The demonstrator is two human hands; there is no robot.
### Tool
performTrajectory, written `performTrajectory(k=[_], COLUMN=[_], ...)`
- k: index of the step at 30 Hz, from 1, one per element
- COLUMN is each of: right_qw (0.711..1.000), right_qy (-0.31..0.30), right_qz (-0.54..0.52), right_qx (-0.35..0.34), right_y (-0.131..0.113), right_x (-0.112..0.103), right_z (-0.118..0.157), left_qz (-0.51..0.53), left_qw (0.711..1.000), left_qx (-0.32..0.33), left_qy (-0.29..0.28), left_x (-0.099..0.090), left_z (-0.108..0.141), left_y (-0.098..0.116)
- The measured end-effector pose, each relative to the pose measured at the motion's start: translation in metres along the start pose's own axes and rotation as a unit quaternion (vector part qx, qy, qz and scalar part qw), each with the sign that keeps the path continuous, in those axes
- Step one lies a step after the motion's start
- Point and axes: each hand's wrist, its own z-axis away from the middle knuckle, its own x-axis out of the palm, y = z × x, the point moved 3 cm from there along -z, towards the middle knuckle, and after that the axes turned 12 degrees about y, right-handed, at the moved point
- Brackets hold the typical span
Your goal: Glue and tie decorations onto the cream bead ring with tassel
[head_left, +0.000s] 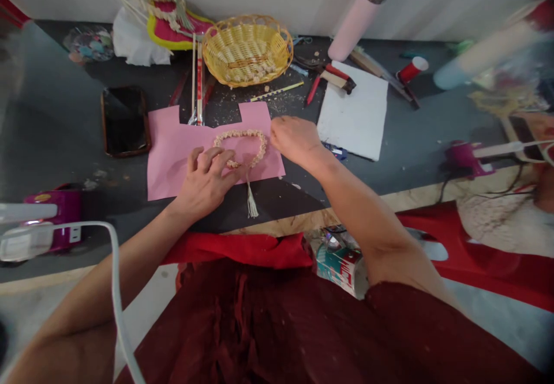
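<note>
A loop of small pale beads with a cream tassel lies on a cut sheet of pink paper. My left hand rests over the lower left of the loop, its fingers bent and spread apart, fingertips at the beads. Part of the strand is hidden under those fingers. Just right of the loop, at the paper's right edge, my right hand is closed with the fingers curled in. What it holds, if anything, is hidden. The tassel hangs toward me past the paper's lower edge.
Behind the paper stands a yellow wicker basket with loose beads. A phone lies left, pliers on a white board right. Also there are a pink bottle and a red thread spool. A white cable crosses near my left arm.
</note>
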Motion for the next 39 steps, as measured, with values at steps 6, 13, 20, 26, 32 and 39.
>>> performTrajectory(k=[6,13,20,26,32,39], right_qw=[0.973,0.922,0.91,0.883,0.838,0.707], right_qy=[0.073,0.144,0.263,0.317,0.285,0.014], right_qz=[-0.216,-0.339,-0.284,-0.3,-0.446,-0.707], right_qx=[0.02,-0.116,-0.146,-0.171,-0.13,0.006], right_y=[-0.005,-0.056,-0.07,-0.07,-0.067,-0.076], right_x=[-0.034,-0.041,-0.043,-0.044,-0.04,-0.026], right_z=[0.059,0.125,0.142,0.149,0.148,0.15], left_qz=[0.061,0.365,0.497,0.528,0.453,0.162], left_qw=[0.997,0.916,0.813,0.782,0.854,0.954], left_qx=[-0.041,-0.153,-0.297,-0.325,-0.256,-0.079], left_qy=[0.026,-0.068,-0.058,-0.056,-0.008,0.239], left_x=[-0.009,-0.047,-0.057,-0.056,-0.065,-0.082], left_z=[-0.002,-0.005,0.0,0.006,0.006,0.001], left_y=[-0.004,0.033,0.051,0.054,0.059,0.071])
